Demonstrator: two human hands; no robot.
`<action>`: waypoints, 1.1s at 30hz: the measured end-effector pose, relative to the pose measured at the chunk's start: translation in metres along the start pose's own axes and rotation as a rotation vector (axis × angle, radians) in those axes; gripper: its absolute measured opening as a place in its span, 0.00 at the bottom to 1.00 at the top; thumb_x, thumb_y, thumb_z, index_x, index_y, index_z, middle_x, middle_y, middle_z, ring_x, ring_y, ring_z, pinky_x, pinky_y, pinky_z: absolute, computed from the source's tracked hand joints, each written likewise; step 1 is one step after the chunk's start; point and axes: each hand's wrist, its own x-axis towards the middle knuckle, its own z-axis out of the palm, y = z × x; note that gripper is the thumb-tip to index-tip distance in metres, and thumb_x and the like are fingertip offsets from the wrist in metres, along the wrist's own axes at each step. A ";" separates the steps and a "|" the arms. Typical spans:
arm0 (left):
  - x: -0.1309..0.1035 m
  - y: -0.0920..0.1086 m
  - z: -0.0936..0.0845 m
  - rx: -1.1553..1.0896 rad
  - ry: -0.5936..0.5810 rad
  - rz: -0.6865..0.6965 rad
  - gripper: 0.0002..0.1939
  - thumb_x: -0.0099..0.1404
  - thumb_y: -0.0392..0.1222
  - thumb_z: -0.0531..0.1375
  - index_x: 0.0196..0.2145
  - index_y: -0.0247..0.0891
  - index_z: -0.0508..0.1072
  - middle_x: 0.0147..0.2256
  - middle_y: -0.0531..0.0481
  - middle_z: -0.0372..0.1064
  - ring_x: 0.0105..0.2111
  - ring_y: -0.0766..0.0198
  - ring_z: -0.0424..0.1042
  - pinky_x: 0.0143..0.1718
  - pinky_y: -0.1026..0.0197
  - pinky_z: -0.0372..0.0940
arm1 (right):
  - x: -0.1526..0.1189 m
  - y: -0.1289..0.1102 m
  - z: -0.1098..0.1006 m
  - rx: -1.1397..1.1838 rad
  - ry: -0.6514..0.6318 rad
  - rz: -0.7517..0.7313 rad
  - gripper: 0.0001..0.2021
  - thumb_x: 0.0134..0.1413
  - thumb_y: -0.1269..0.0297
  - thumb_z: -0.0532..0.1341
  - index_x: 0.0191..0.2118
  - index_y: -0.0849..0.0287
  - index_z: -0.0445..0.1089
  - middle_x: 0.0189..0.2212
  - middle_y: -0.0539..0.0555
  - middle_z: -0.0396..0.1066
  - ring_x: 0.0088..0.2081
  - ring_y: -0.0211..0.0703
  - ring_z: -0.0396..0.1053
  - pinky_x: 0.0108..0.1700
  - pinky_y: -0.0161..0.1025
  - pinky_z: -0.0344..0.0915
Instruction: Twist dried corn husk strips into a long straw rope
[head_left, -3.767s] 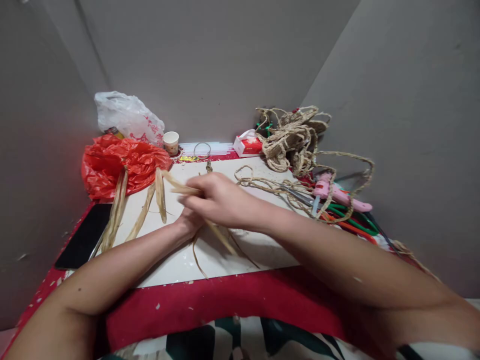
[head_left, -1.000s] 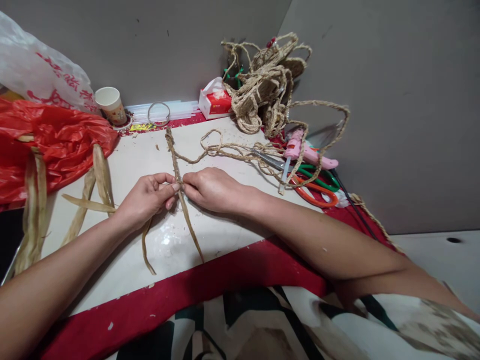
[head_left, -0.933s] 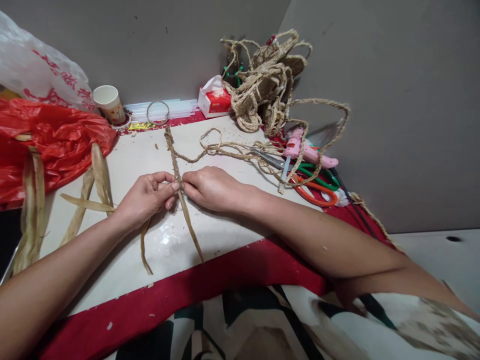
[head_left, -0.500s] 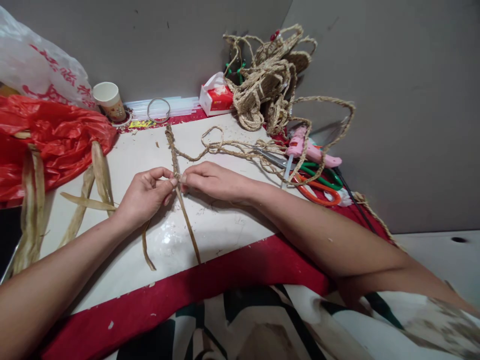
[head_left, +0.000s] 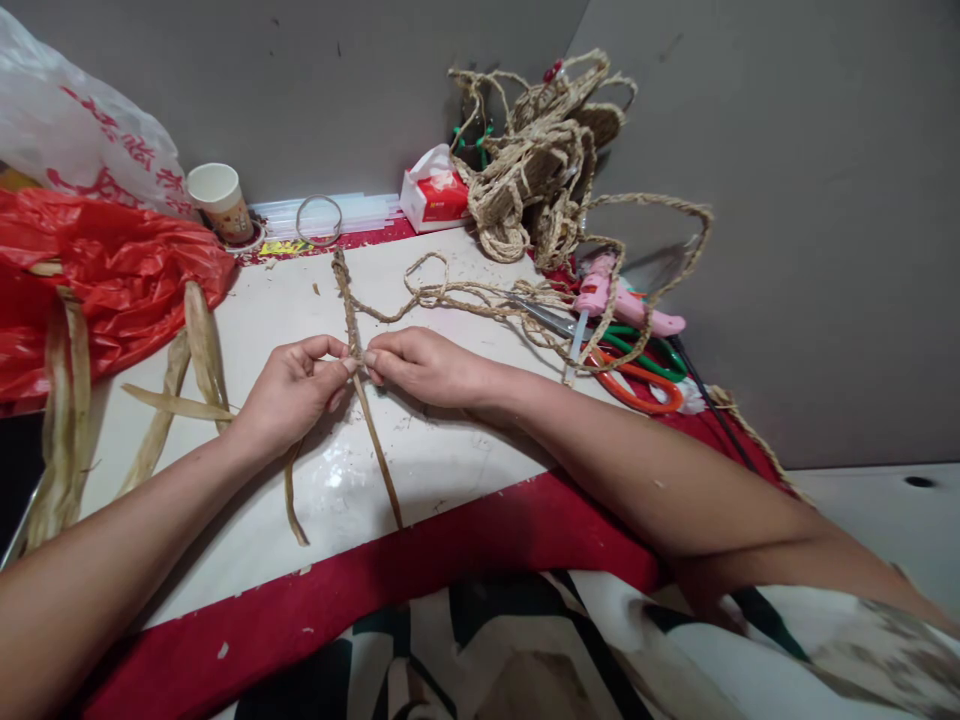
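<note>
A braided cord of dried plant fibre runs down the white board toward me. My left hand pinches its lower end between thumb and finger. Just to the right, my right hand is closed with its fingertips at the same spot, pinching fibre there. One loose strip extends from the fingertips to the board's front edge. Another strip hangs out below my left hand. Thin twisted cord trails from the braid to the right. The exact crossing of the strands is hidden by my fingers.
Dried leaf strips and a red plastic bag lie left. At the back stand a paper cup and a tissue box. A large braided bundle, a pink glue gun and orange-handled scissors are right.
My right hand has shifted very slightly right and down. The strip below my left hand has moved a little; both hands keep their pinch.
</note>
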 end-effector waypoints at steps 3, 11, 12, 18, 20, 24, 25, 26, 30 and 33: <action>0.000 0.000 -0.001 -0.011 -0.018 -0.019 0.07 0.60 0.42 0.60 0.29 0.36 0.66 0.12 0.60 0.55 0.13 0.75 0.48 0.15 0.70 0.43 | 0.000 0.000 0.002 -0.245 0.068 -0.049 0.13 0.58 0.68 0.50 0.25 0.63 0.66 0.21 0.50 0.62 0.24 0.34 0.53 0.29 0.34 0.48; -0.001 0.004 0.001 0.020 -0.007 -0.007 0.10 0.56 0.44 0.63 0.32 0.36 0.69 0.15 0.57 0.63 0.13 0.74 0.55 0.16 0.70 0.48 | -0.006 -0.006 0.008 -0.442 0.158 0.041 0.16 0.60 0.60 0.50 0.32 0.62 0.71 0.25 0.54 0.69 0.25 0.38 0.58 0.29 0.36 0.46; -0.002 0.004 0.002 0.035 0.020 0.009 0.09 0.56 0.44 0.63 0.31 0.36 0.70 0.15 0.56 0.64 0.14 0.73 0.57 0.17 0.70 0.50 | -0.006 -0.007 0.009 -0.396 0.164 0.057 0.15 0.60 0.62 0.50 0.31 0.63 0.71 0.25 0.54 0.68 0.25 0.37 0.58 0.29 0.36 0.47; -0.003 0.000 0.007 0.074 0.144 0.100 0.04 0.55 0.38 0.62 0.27 0.34 0.72 0.21 0.52 0.71 0.22 0.70 0.68 0.25 0.69 0.60 | -0.007 -0.016 0.011 0.175 0.052 0.092 0.13 0.58 0.69 0.49 0.27 0.64 0.67 0.24 0.51 0.66 0.27 0.33 0.60 0.31 0.31 0.55; -0.003 -0.003 0.006 0.068 0.160 0.113 0.03 0.54 0.36 0.62 0.25 0.34 0.72 0.23 0.51 0.72 0.24 0.70 0.68 0.26 0.69 0.60 | -0.008 -0.019 0.013 0.297 0.036 0.134 0.11 0.57 0.70 0.50 0.26 0.63 0.65 0.20 0.48 0.62 0.23 0.31 0.58 0.27 0.30 0.54; -0.003 -0.004 0.004 -0.015 0.153 0.043 0.04 0.52 0.37 0.63 0.26 0.34 0.73 0.22 0.52 0.70 0.19 0.72 0.63 0.21 0.69 0.56 | -0.011 -0.024 0.021 0.447 0.078 0.277 0.09 0.58 0.69 0.49 0.28 0.61 0.62 0.14 0.44 0.57 0.15 0.30 0.55 0.20 0.29 0.52; -0.004 -0.003 0.004 -0.040 0.146 0.022 0.04 0.52 0.38 0.63 0.27 0.34 0.73 0.20 0.54 0.68 0.17 0.73 0.60 0.19 0.69 0.53 | -0.012 -0.025 0.023 0.439 0.089 0.299 0.09 0.58 0.69 0.49 0.29 0.61 0.62 0.14 0.45 0.59 0.15 0.31 0.57 0.19 0.29 0.53; -0.004 -0.002 0.004 -0.065 0.135 0.005 0.04 0.53 0.38 0.63 0.27 0.34 0.73 0.17 0.55 0.65 0.15 0.74 0.56 0.16 0.69 0.50 | -0.012 -0.027 0.025 0.397 0.101 0.308 0.09 0.58 0.69 0.48 0.29 0.61 0.62 0.15 0.46 0.62 0.15 0.31 0.59 0.20 0.29 0.55; -0.005 -0.002 0.003 -0.164 0.080 -0.008 0.04 0.54 0.38 0.59 0.25 0.35 0.71 0.11 0.61 0.50 0.12 0.75 0.45 0.14 0.68 0.40 | -0.007 -0.037 0.029 -0.061 0.164 0.251 0.12 0.56 0.72 0.48 0.26 0.63 0.65 0.21 0.54 0.71 0.22 0.36 0.68 0.30 0.33 0.62; -0.004 -0.005 0.002 -0.171 0.078 0.018 0.07 0.54 0.39 0.60 0.22 0.35 0.69 0.12 0.60 0.49 0.12 0.75 0.46 0.14 0.68 0.40 | -0.002 -0.043 0.034 -0.394 0.215 0.220 0.14 0.56 0.70 0.49 0.28 0.65 0.70 0.29 0.62 0.74 0.33 0.45 0.71 0.37 0.39 0.63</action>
